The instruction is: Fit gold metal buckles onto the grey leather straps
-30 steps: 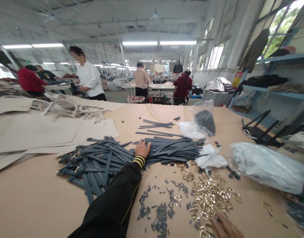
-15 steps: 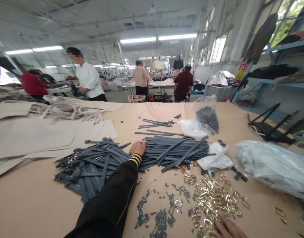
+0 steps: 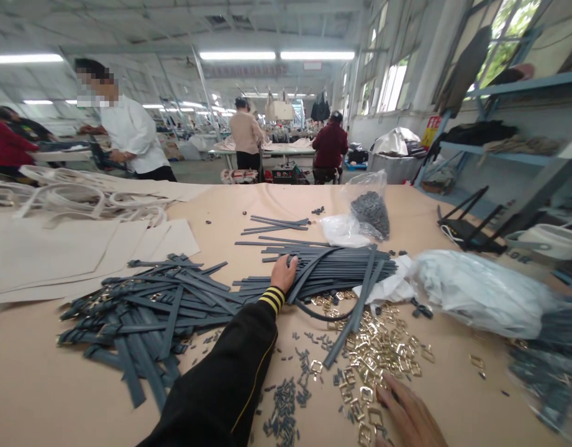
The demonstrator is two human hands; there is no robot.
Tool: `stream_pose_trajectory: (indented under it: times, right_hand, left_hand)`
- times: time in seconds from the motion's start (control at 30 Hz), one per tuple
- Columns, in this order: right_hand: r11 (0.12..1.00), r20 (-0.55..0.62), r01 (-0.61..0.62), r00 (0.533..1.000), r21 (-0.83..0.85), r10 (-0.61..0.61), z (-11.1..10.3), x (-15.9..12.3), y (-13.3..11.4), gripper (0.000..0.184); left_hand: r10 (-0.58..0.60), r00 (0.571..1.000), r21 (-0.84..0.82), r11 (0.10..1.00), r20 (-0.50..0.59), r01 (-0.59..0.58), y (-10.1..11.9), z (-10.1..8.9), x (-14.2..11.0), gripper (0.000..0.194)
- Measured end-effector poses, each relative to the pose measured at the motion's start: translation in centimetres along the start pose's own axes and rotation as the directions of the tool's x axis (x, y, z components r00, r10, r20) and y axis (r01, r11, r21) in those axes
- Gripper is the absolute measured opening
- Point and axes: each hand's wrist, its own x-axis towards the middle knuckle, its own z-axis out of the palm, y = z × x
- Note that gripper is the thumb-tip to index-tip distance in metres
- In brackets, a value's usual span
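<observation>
Two hands lie well apart over the worktop (image 3: 286, 202) in the head view. The left hand (image 3: 283, 274), its black sleeve (image 3: 220, 372) cuffed in yellow stripes, rests palm down on a bundle of slate-grey straps (image 3: 336, 268) at the middle of the worktop; whether it grips them cannot be told. The right hand (image 3: 407, 416) enters at the near edge, fingers spread among gold metal buckles (image 3: 381, 354), and it is unclear whether it holds one. One long strap (image 3: 348, 326) slants off the bundle down toward the buckles. A second pile of grey straps with buckles at their ends (image 3: 146, 310) lies left of the left hand, and small grey pieces (image 3: 283, 410) are scattered near the front edge. Toward the far edge sits a clear bag of grey parts (image 3: 370, 214); a white plastic sack (image 3: 481, 295) lies at the right. Cream canvas panels (image 3: 57, 254) and white webbing loops (image 3: 81, 202) cover the left end. Beyond, a co-worker in a white shirt (image 3: 127, 127) stands at a bench in a long, strip-lit factory hall, and blue shelving (image 3: 472, 146) lines the right wall.
</observation>
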Motion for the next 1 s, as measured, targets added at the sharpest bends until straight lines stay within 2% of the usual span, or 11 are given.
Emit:
stream_pose_trajectory:
  times: [0.1,0.2,0.3,0.37,0.43,0.5,0.57,0.7,0.83,0.9,1.0]
  right_hand:
    - [0.999,0.013,-0.028,1.0,0.037,0.028,-0.7,0.3,-0.3,0.051]
    - [0.992,0.042,-0.08,0.996,0.093,0.076,-1.3,0.6,-0.7,0.052]
    - [0.983,0.058,-0.12,0.992,0.138,0.113,-1.7,1.0,-0.9,0.051]
    - [0.978,0.056,-0.137,0.99,0.159,0.129,-2.0,1.2,-1.1,0.05]
    - [0.973,0.053,-0.147,0.989,0.178,0.14,-2.2,1.5,-1.2,0.049]
    - [0.967,0.045,-0.161,0.987,0.195,0.156,-2.5,1.7,-1.3,0.047]
    - [0.963,0.037,-0.177,0.984,0.202,0.173,-2.6,1.8,-1.4,0.046]
    - [0.968,0.016,-0.163,0.987,0.19,0.163,-2.4,1.8,-1.4,0.045]
    - [0.98,-0.031,-0.113,0.992,0.163,0.12,-1.6,1.4,-1.0,0.044]
    - [0.98,-0.065,-0.102,0.991,0.171,0.115,-1.5,1.4,-0.8,0.044]
    - [0.966,-0.084,-0.17,0.978,0.197,0.189,-2.3,1.8,-0.5,0.043]
  left_hand:
    - [0.03,0.996,-0.023,0.999,-0.079,-0.032,1.2,-1.4,-0.7,0.03]
    - [0.139,0.983,-0.039,0.989,-0.12,-0.145,3.2,-3.3,-3.4,0.026]
    - [0.327,0.945,-0.064,0.943,-0.014,-0.327,5.8,-3.9,-7.8,0.014]
    - [0.46,0.88,-0.079,0.888,0.118,-0.453,7.5,-3.1,-10.8,0.012]
    - [0.509,0.835,-0.075,0.86,0.21,-0.505,8.8,-1.7,-13.1,0.015]
    - [0.483,0.836,-0.083,0.874,0.26,-0.479,9.5,-0.1,-14.3,0.019]
    - [0.434,0.856,-0.114,0.901,0.28,-0.419,9.7,1.1,-14.6,0.018]
    - [0.389,0.878,-0.181,0.919,0.278,-0.35,9.3,1.9,-14.2,0.013]
    - [0.354,0.908,-0.267,0.919,0.226,-0.291,9.0,1.0,-13.6,0.003]
    - [0.324,0.927,-0.313,0.914,0.187,-0.256,9.1,0.0,-13.6,0.008]
    - [0.285,0.942,-0.417,0.888,0.175,-0.192,9.1,-1.9,-14.6,0.013]
